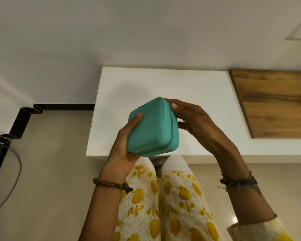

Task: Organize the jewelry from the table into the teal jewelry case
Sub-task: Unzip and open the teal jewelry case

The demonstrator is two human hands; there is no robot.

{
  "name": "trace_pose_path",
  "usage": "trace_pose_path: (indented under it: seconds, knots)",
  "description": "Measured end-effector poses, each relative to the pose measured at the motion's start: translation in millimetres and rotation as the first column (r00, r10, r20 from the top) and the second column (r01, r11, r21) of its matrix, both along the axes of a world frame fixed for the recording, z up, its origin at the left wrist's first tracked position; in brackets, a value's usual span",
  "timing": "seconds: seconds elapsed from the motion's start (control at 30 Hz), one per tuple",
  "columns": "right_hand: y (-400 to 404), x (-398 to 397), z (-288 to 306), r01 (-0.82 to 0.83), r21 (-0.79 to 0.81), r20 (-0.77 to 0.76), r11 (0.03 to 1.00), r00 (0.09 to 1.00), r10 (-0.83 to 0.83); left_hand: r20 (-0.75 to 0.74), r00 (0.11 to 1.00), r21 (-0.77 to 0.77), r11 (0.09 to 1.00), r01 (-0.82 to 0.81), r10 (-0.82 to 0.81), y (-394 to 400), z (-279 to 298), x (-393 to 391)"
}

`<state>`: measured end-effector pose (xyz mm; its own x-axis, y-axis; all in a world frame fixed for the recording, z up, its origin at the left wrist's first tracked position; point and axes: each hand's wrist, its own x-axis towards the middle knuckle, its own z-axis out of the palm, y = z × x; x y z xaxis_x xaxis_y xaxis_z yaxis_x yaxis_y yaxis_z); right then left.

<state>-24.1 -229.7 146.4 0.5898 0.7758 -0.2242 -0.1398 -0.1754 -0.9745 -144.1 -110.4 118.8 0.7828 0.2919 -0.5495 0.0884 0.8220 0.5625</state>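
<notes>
Holding a closed teal rounded-square fabric jewelry case (152,126) above the near edge of the white rectangular table (163,84), the left hand (125,146) cups its 8 o'clock side, thumb pressed on the lid. The right hand (193,119) grips the 3 o'clock zip edge, fingers curled together. A wooden panel (274,101) lies at 2 o'clock.

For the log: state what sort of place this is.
Probably a room in a home: a white table against a plain wall, a wood-grain panel, a tiled floor with dark skirting.
</notes>
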Motion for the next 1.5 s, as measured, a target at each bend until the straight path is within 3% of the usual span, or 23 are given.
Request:
trace_pose_path:
  seconds: [0.13, 0.43, 0.6, 0.7, 0.83, 0.93, 1.1, 1.2, 1.3, 1.4, 1.5]
  knots:
    - [-8.6, 13.8, 1.8, -0.104, -0.017, -0.036, 0.994, 0.994, 0.103, 0.006, 0.996, 0.046, 0.995, 0.089, -0.09, 7.2, 1.9, -2.1]
    - [-23.0, 28.8, -0.6, -0.144, 0.014, -0.193, 0.989, 0.97, 0.144, -0.014, 0.973, 0.156, 0.961, 0.228, -0.229, 6.6, 9.6, 4.0]
    - [-23.0, 27.2, 4.7, -0.12, -0.13, 0.014, 0.984, 0.992, 0.122, -0.068, 0.967, 0.288, 0.923, 0.256, -0.247, 12.1, 6.7, 4.0]
    - [-16.9, 19.5, 2.9, 0.046, -0.137, 0.21, 0.989, 0.977, -0.017, -0.06, 0.985, 0.27, 0.947, 0.174, -0.164, 9.8, 3.9, 5.3]
    - [-11.9, 5.8, -2.3, 0.293, -0.065, 0.45, 0.954, 0.862, -0.234, -0.053, 0.998, 0.179, 0.984, -0.008, 0.018, 0.2, 5.1, 10.0]
    - [-10.4, -9.2, -7.8, 0.369, -0.027, 0.527, 0.929, 0.795, -0.3, -0.055, 0.981, 0.071, 0.981, -0.181, 0.185, -6.8, 7.0, 16.7]
    - [-9.1, -48.4, -22.1, 0.411, 0.02, 0.597, 0.911, 0.726, -0.341, -0.133, 0.892, -0.031, 0.898, -0.439, 0.431, -19.1, -0.1, 25.8]
    - [-7.0, -77.4, -32.3, 0.402, 0.025, 0.57, 0.915, 0.746, -0.344, -0.144, 0.878, -0.076, 0.879, -0.47, 0.457, -29.7, 0.1, 28.1]
    - [-10.8, -83.7, -33.7, 0.444, 0.095, 0.404, 0.891, 0.801, -0.442, -0.126, 0.886, -0.045, 0.89, -0.454, 0.446, -29.6, -0.9, 28.5]
    - [-18.8, -66.2, -26.1, 0.472, 0.16, 0.241, 0.867, 0.833, -0.498, -0.079, 0.943, -0.04, 0.944, -0.328, 0.324, -21.0, -1.3, 20.7]
    - [-29.7, -41.2, -13.2, 0.399, 0.21, 0.133, 0.892, 0.893, -0.431, -0.014, 0.985, -0.139, 0.976, -0.17, 0.17, -6.3, 0.7, 9.7]
